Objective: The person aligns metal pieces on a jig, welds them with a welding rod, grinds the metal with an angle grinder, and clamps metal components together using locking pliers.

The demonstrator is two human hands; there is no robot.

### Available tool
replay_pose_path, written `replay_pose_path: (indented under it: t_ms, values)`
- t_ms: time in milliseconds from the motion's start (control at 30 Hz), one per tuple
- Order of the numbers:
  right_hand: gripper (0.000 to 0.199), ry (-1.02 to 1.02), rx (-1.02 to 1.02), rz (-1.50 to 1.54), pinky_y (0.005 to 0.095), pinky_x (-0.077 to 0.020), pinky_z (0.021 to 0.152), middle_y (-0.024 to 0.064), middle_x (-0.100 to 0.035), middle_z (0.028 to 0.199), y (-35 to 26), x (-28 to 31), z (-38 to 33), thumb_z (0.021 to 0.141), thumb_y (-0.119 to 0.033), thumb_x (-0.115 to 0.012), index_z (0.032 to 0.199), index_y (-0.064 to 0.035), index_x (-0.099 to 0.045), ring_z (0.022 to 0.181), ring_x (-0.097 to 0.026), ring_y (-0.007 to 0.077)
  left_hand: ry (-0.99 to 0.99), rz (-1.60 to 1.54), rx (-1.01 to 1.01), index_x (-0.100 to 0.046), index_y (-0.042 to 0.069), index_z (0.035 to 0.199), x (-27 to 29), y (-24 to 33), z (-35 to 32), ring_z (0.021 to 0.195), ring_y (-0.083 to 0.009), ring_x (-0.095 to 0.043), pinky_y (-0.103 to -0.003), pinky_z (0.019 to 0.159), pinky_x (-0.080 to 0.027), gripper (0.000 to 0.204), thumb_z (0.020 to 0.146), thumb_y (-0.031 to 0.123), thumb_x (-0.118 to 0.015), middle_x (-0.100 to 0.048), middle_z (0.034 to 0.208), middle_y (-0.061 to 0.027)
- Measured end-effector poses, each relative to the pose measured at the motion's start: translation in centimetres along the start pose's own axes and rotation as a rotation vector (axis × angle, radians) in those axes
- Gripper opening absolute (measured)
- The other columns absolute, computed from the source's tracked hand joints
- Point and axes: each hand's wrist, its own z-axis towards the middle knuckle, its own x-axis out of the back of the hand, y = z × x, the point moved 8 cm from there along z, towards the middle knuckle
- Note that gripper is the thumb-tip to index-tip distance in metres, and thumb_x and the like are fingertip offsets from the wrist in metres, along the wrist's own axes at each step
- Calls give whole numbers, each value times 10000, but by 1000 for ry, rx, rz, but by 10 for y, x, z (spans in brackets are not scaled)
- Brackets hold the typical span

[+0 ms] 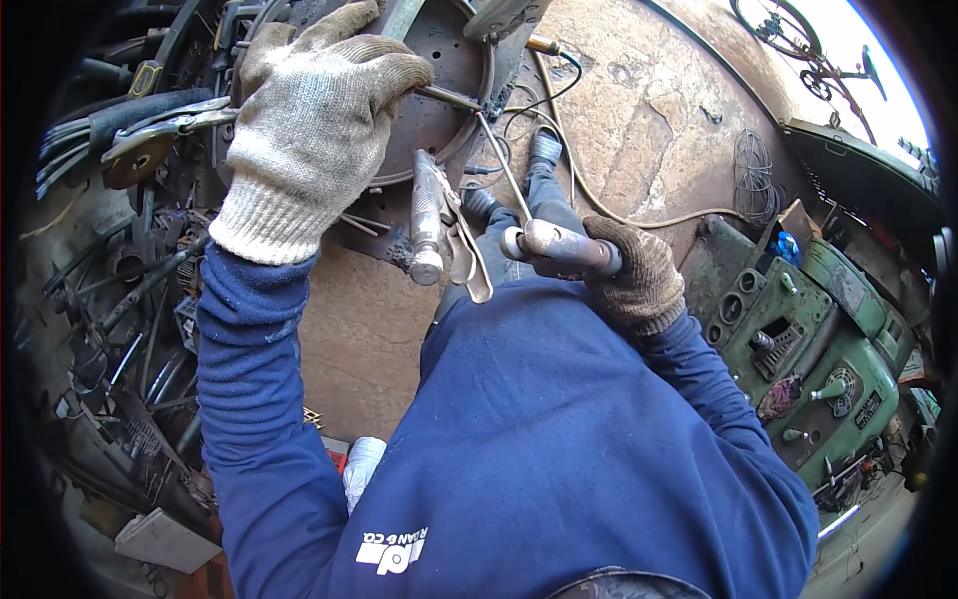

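Blue long-sleeved sweatshirt filled the foreground. Left hand, in a pale knitted glove, was partly curled over a dark round metal plate; whether it gripped the slim metal rod at its thumb could not be told. Right hand, brown-gloved, was closed around a dull metal hammer-like tool, near silver locking pliers at the plate's rim. Farther right stood a green metal machine.

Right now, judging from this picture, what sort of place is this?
Probably a metalworking shop: a green machine with levers at right, jumbled metal pieces at left, and a coil of wire.
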Motion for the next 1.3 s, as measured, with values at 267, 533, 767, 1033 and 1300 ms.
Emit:
replay_pose_path:
  t_ms: [267,533,767,1033,1300]
  values:
    - [493,-34,20,-16,417,-584,874,193,-737,1095,-2,-7,4,822,-152,-786,1290,-66,-659,1015,-721,325,-29,-174,153,-776,114,1114,-6,-12,-9,1303,-323,-614,-465,1034,-498,314,833,27,-668,-766,1124,-99]
    - [474,3,36,31,361,-571,848,146,-742,1084,-11,-1,5,872,-98,-772,1321,-64,-625,976,-703,230,49,-216,23,-757,76,1127,-4,-5,-6,1252,-326,-641,-437,980,-547,321,825,33,-659,-748,1156,-117]
    - [462,17,72,483,312,-561,825,106,-747,1074,-36,9,7,916,-50,-760,1348,-62,-596,942,-687,147,45,-99,54,-763,167,1107,-3,-7,-9,1309,-289,-607,-462,1025,-474,404,761,-23,-675,-753,1159,-23]
    - [527,112,201,644,295,-534,775,91,-697,1158,24,2,-7,930,-29,-740,1411,-16,-524,894,-642,139,61,-111,61,-782,149,1079,-2,-7,-4,1320,-289,-602,-460,1038,-459,357,777,-21,-699,-756,1159,-15]
    - [698,16,91,498,368,-519,980,109,-640,1290,34,43,5,897,-248,-817,1450,-10,-464,1125,-641,183,26,-77,101,-778,167,1089,0,-5,-7,1331,-297,-595,-463,1066,-451,348,783,8,-736,-758,1153,-18]
